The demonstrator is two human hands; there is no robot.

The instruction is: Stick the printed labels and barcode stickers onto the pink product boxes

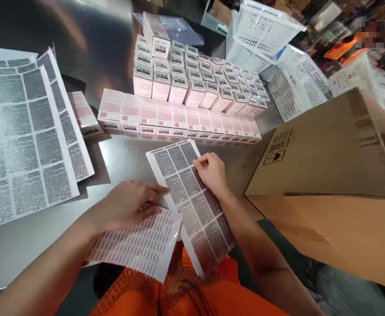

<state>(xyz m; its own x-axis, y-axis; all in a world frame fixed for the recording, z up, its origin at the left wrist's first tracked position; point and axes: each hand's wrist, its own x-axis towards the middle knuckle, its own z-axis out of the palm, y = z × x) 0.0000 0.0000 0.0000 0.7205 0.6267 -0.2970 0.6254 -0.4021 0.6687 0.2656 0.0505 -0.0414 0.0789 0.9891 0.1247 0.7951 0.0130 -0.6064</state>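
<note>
**A:** Left hand (126, 206), lower middle of the frame: flat, fingers loosely spread, pressing on the label sheet (192, 206) at its left edge, palm over a second printed sheet (139, 245) curling off the counter (123, 158) edge. Not gripping anything.

**B:** Right hand (212, 173), centre frame: fingers curled in, thumb and forefinger pinched at one label on the sheet's right edge. Can't tell whether the label is lifted.

**A:** Label sheet lying slanted, centre to lower middle, hanging over the lap. Rows of pink boxes (179, 120) just above it, cardboard carton (327, 153) at right, more sheets (21, 140) at left.
</note>
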